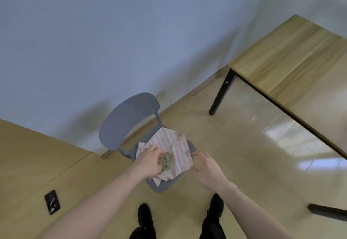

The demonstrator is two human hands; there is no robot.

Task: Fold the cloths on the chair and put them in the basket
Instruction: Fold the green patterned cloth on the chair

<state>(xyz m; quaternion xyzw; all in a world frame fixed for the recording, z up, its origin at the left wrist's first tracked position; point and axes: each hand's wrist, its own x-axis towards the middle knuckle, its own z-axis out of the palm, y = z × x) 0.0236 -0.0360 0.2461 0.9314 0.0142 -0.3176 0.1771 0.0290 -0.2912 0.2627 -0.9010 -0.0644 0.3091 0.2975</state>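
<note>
- Left hand point(150, 160): fingers curled round a crumpled green cloth point(165, 160).
- Green cloth lies on a pink striped cloth point(173, 149) spread over the grey chair point(127, 118) seat.
- Right hand point(207, 168): fingers spread, holding nothing, just beside the striped cloth's edge.

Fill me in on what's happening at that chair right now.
A person stands over a grey chair with cloths heaped on its seat. The left hand grips a crumpled green cloth that lies on top of a pink striped cloth. The right hand hovers open beside the striped cloth's edge, holding nothing. Nothing looks folded yet, and no basket is in view.
</note>
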